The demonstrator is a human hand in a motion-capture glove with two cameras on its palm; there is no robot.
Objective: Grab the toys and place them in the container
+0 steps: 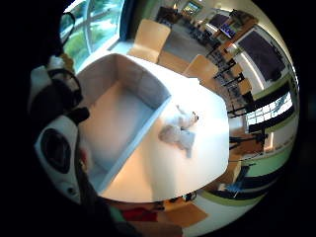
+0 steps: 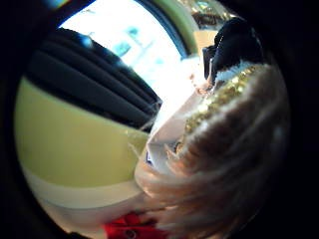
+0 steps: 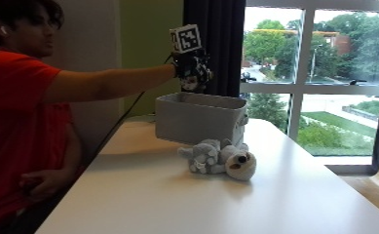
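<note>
No text, label, brand or number can be read in any of the views. The container (image 3: 200, 118), the toys (image 3: 220, 159) and the counter (image 3: 176, 204) show no writing.

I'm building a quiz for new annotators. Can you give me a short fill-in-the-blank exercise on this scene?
1. The gloved right hand is raised above the grey fabric ____.
2. The container stands on a ____ table.
3. The plush toys lie on the table ____ the container, not in it.
4. In the little finger side palm view, the inside of the container looks ____.

Missing words: container; white; beside; empty
</note>
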